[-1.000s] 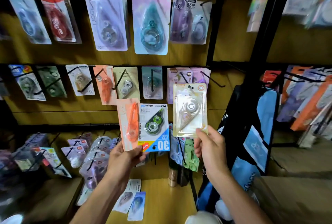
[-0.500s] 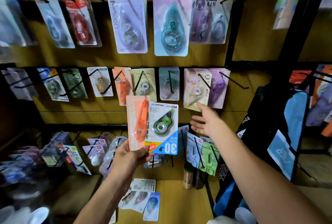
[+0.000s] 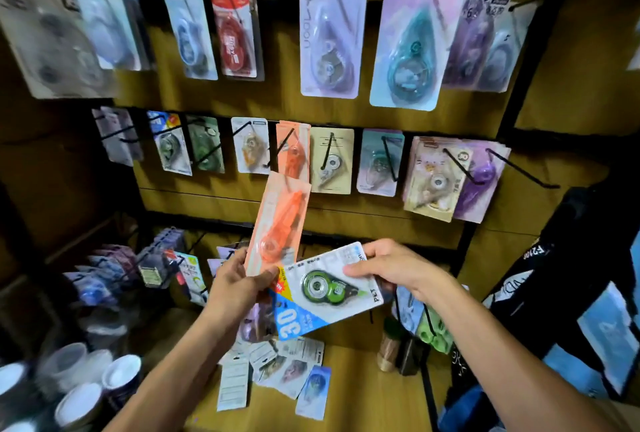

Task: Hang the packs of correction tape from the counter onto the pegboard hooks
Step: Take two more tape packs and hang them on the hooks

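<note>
Head view: a person's two bare hands hold packs in front of a pegboard with black hooks.
Left hand: fingers and thumb curled round the lower end of an orange pack, thumb on its front; it stands nearly upright, leaning a little right. The thumb also lies at the left edge of a green pack.
Right hand: pinches the green pack at its upper right end, thumb on the front, fingers behind.
Green pack: turned on its side, tilted, blue corner marked "30" lowest; its left edge overlaps the orange pack's foot.
Counter: several packs lie loose in a spread pile below the hands.
Middle row: an orange hung pack hangs just above the held orange one; beside it a beige pack, then further right a cat pack and a purple pack.
Top row: a large pink pack with a teal dispenser.
Right edge: a black and blue bag.
Lower left: blurred white cups.
</note>
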